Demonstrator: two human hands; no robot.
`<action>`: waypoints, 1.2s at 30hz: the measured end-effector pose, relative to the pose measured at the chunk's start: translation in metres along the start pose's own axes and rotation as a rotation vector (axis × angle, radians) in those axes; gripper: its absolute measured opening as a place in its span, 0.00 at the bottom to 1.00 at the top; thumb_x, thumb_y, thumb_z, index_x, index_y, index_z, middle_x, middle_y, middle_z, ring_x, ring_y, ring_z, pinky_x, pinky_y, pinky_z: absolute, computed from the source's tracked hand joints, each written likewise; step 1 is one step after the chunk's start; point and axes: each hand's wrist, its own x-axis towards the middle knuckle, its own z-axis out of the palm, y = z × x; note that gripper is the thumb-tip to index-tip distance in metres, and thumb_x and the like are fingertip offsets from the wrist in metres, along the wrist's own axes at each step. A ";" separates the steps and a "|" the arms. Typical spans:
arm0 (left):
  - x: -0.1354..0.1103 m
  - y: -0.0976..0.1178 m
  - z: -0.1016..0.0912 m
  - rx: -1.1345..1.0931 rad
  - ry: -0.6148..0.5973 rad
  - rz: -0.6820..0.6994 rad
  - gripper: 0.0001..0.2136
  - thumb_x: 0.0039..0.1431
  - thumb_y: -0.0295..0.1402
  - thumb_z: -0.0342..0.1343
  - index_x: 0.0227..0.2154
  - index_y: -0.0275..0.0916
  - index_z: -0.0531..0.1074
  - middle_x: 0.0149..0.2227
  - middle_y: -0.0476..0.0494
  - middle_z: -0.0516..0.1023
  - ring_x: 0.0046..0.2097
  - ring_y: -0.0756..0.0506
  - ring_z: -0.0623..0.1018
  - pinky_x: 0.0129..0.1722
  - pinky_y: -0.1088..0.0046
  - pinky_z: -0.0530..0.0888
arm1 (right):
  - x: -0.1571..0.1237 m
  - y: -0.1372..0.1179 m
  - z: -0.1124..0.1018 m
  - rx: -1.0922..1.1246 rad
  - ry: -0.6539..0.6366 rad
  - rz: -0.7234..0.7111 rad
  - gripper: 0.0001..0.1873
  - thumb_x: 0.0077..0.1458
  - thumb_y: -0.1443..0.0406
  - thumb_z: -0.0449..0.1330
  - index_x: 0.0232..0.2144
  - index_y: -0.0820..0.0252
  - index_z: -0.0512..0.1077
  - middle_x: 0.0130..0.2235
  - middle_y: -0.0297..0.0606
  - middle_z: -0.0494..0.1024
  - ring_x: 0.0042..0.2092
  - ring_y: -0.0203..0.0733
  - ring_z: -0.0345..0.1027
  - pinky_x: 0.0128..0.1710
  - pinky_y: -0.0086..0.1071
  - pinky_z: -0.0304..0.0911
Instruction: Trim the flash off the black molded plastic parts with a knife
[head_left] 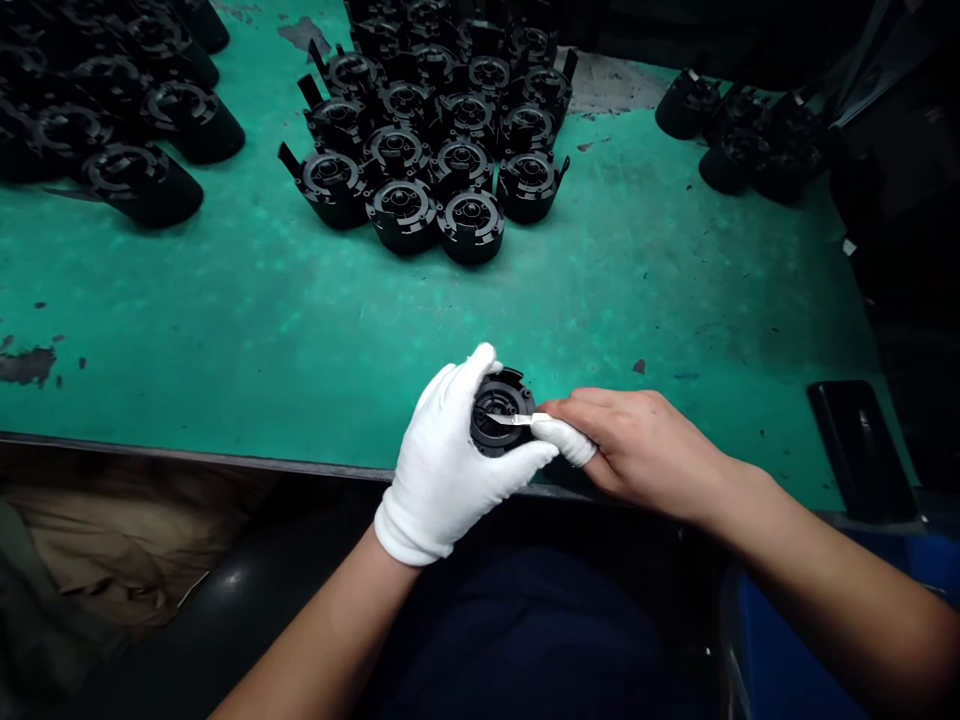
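Note:
In a white glove, my left hand (450,455) grips a round black plastic housing (504,390) near the table's front edge, fingers around its far left side and thumb along the near side. My right hand (630,440) is bare apart from a white cover on the thumb. It is closed on a small craft knife (517,420) with a pale handle. The blade points left over the ring-shaped face of the housing; whether it touches the plastic I cannot tell. The underside of the housing is hidden by the glove.
Several similar black housings (403,212) stand in rows at the back middle of the green table (300,330). More black cylindrical parts (146,185) stand at the left, and others (731,160) at the back right. A flat black object (861,450) lies at the right edge.

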 end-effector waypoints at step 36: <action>-0.001 -0.006 0.002 0.012 0.036 0.040 0.47 0.47 0.54 0.67 0.66 0.37 0.55 0.57 0.33 0.74 0.56 0.35 0.76 0.60 0.53 0.72 | -0.021 -0.011 0.018 0.183 0.041 0.057 0.18 0.57 0.75 0.51 0.47 0.57 0.71 0.45 0.38 0.81 0.44 0.43 0.76 0.41 0.33 0.65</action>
